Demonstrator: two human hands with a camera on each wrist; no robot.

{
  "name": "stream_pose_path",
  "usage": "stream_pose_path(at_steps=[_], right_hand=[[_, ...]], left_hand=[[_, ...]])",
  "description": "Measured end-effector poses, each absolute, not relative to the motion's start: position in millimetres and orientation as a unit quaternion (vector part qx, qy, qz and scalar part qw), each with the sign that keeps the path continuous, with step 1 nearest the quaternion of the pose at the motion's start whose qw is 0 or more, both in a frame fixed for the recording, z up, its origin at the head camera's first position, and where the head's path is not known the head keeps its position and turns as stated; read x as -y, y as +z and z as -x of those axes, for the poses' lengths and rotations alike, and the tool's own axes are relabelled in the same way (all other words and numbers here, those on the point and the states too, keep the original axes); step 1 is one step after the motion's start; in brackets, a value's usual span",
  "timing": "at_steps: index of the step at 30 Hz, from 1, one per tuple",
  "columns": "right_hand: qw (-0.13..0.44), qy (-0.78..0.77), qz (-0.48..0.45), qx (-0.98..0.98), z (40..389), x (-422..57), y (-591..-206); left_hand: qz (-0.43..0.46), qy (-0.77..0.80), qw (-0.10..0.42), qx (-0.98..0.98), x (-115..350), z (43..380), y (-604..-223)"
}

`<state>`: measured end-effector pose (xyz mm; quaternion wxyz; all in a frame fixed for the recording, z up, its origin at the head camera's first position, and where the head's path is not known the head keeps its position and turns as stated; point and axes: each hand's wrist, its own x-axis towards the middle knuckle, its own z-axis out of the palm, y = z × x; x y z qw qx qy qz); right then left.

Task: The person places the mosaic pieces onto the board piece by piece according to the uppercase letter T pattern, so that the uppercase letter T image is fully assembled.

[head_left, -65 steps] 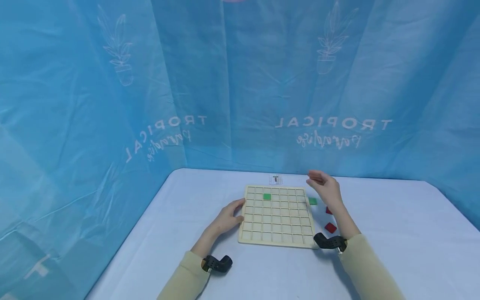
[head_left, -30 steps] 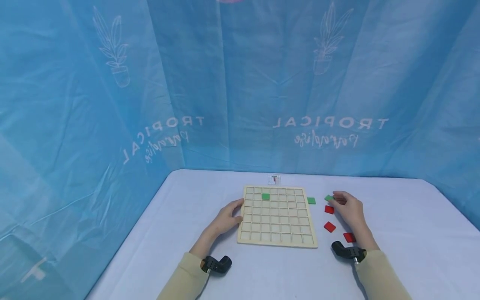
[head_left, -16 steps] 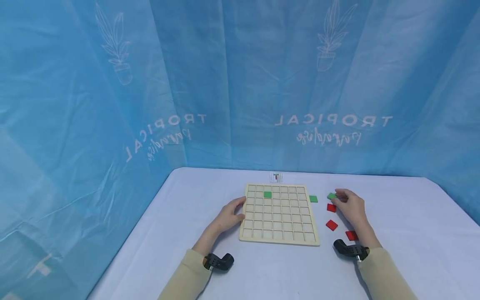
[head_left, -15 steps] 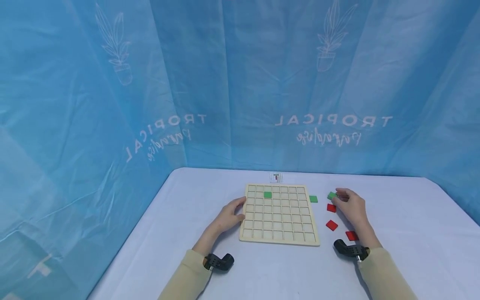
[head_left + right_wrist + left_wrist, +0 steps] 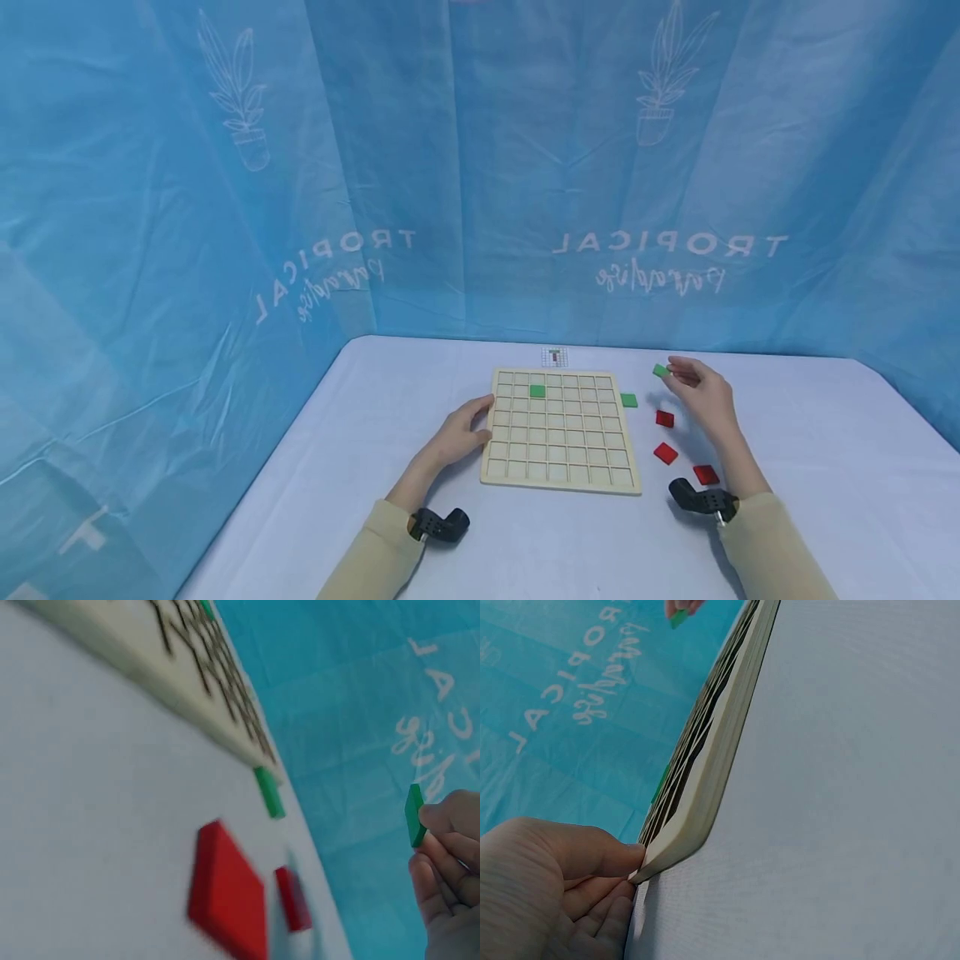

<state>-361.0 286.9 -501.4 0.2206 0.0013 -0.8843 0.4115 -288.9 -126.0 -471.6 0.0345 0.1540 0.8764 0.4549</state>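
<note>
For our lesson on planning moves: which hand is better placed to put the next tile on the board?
Probably the right hand: it pinches a green tile, while the left hand grips the edge of the board.

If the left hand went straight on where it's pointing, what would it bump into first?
The gridded board, straight away: the left hand touches its left edge. It might push the board or slide over it; height is hard to judge.

R hand (image 5: 702, 392) w/ green tile (image 5: 662, 371) above table (image 5: 570, 542); free air leftward over board (image 5: 558, 433). Low obst. betw.: loose green tile (image 5: 629, 401) by board's R edge. 3 red tiles (image 5: 665, 453) clutter nearer side. L hand (image 5: 455, 435) blocks part of L edge. Blue cloth (image 5: 495, 183) bounds far side.
</note>
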Motion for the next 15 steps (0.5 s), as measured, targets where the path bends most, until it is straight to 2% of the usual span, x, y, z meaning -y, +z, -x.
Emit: stream_pose_path(at_steps=[4,7,15], right_hand=[[0.229,0.413,-0.024,0.881,385.2,-285.8,-508.0],[0.216,0.428,-0.049,0.876,390.9,-275.2,-500.5],[0.128,0.495,-0.105,0.853,341.9,-206.8,-430.0]], left_hand=[[-0.152,0.456,0.032,-0.876,126.2,288.5,-471.6],[-0.152,0.457,0.031,-0.876,126.5,288.0,-471.5],[-0.158,0.451,0.032,-0.878,126.2,287.8,-470.9]])
